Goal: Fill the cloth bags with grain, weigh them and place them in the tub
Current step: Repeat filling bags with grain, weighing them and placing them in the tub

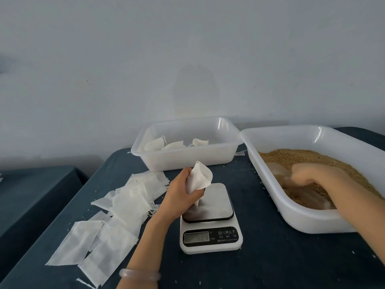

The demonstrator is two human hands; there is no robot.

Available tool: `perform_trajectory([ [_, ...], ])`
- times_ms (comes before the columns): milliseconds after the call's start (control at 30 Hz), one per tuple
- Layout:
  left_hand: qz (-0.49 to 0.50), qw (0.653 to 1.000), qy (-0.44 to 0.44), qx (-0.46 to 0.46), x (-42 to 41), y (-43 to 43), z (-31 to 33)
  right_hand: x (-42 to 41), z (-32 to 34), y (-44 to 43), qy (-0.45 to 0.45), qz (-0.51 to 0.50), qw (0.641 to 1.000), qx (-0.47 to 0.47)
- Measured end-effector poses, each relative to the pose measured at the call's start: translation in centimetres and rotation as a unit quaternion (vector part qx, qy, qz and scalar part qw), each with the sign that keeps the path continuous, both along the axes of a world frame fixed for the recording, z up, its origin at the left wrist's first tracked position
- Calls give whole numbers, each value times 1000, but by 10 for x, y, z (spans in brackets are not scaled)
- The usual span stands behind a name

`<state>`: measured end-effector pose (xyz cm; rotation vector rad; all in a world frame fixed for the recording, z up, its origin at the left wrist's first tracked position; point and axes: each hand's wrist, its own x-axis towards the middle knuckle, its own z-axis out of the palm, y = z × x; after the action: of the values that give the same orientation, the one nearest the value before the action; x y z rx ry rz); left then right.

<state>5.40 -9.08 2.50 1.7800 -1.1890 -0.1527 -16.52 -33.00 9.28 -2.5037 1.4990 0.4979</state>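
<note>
So: pale grey wall, plain, behind everything. Surface draped in dark blue cloth, stray grains on it; a second dark-draped surface stands apart at left.

Big white plastic grain tub, rounded corners, right side, heaped with tan grain. The right grip is down in the grain, blurred; cannot tell how far it is closed or what it has.

Smaller translucent tub at back centre, just beside the big one, with a few filled bags inside.

Flat empty bags, thin white cloth, squarish, drawstrings showing, lie overlapped in a loose fan left of the scale. The scale is white, with a steel plate and a dark panel; its digits are too blurred to read.

Left grip is curled round a cloth bag, squeezing its lower half, over the plate's back-left corner. Bag's long axis is near upright, open mouth up and tipped right toward the grain tub.

Pale bangle on the left wrist.
</note>
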Motion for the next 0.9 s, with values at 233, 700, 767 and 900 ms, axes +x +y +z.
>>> perform_trajectory([
  [233, -8, 1000, -9, 12, 0, -1, -1, 3, 5, -36, -155, -84, 984, -10],
  [700, -5, 999, -23, 35, -1, -3, -3, 11, -16, -30, -272, -61, 947, 161],
  [767, -4, 999, -27, 37, -1, -3, -3, 11, -14, -36, -286, -98, 931, 203],
  [900, -7, 999, -16, 32, -2, -2, -2, 4, -11, -48, -364, -173, 880, 253],
])
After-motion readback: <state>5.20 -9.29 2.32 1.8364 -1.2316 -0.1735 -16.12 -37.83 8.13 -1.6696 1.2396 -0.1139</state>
